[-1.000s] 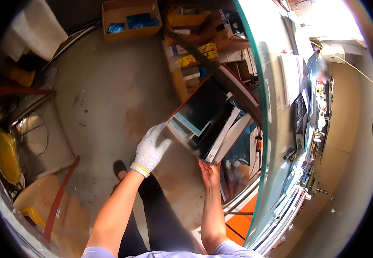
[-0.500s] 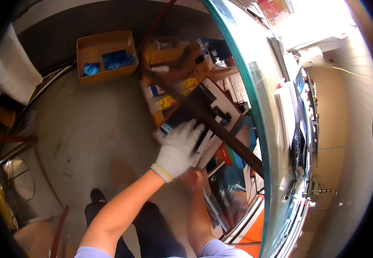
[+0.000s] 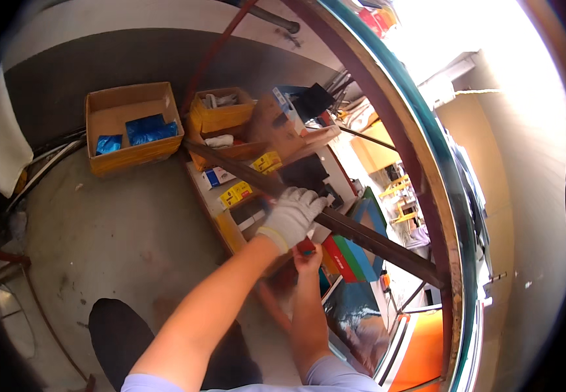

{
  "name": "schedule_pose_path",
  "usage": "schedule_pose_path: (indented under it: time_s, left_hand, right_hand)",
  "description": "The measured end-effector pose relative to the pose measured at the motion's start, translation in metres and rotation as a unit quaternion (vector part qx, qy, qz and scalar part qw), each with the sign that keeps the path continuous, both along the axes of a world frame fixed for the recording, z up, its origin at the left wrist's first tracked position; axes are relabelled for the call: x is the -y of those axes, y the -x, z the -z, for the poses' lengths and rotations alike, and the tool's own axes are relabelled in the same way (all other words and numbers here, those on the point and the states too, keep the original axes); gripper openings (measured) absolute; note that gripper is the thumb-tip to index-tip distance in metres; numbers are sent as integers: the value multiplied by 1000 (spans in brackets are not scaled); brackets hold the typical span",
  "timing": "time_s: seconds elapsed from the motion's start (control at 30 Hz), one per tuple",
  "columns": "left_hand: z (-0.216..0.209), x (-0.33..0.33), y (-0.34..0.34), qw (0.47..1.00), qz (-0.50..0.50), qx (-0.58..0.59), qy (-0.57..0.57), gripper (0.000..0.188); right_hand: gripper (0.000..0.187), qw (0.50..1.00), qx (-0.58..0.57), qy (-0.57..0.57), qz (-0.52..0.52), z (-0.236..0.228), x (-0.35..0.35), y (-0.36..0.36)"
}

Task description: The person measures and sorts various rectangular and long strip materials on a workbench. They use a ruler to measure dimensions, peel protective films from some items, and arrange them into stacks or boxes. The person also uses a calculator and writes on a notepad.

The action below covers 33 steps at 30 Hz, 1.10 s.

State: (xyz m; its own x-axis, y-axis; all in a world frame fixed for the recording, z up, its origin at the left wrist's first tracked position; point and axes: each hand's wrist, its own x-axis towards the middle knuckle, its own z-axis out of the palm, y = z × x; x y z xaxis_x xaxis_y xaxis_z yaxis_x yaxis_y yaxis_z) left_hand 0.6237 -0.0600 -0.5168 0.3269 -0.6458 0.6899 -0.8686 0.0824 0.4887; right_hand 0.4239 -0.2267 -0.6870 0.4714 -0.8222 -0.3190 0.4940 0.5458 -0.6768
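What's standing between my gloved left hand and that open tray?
A dark metal bar: it slants across in front of the open tray, and your gloved left hand overlaps it. I can't tell whether hand and bar touch.

I see the gloved left hand (image 3: 293, 219) has gone from the tray's (image 3: 336, 171) corner to overlap the dark bar (image 3: 377, 245) mid-frame, with the carton (image 3: 110, 108) now upper left, off the top edge
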Motion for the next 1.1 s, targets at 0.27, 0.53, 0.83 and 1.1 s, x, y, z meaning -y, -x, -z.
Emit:
schedule_pose_path:
  time_s: [0.27,0.53,0.83,1.1]
  left_hand:
    - [-1,-9,7,999,1,-31,29,50]
    - [-8,-16,0,999,26,-33,-7,50]
    - [-10,-16,-3,998,29,-27,-39,49]
    - [-13,-15,-6,998,29,-28,-55,48]
  right_hand:
    - [27,997,-16,-21,78,-23,93,-51]
    - [19,995,-39,-5,92,-25,99,-71]
    - [9,990,-96,86,65,-2,-3,-77]
    - [3,917,-269,289,57,2,-126,-78]
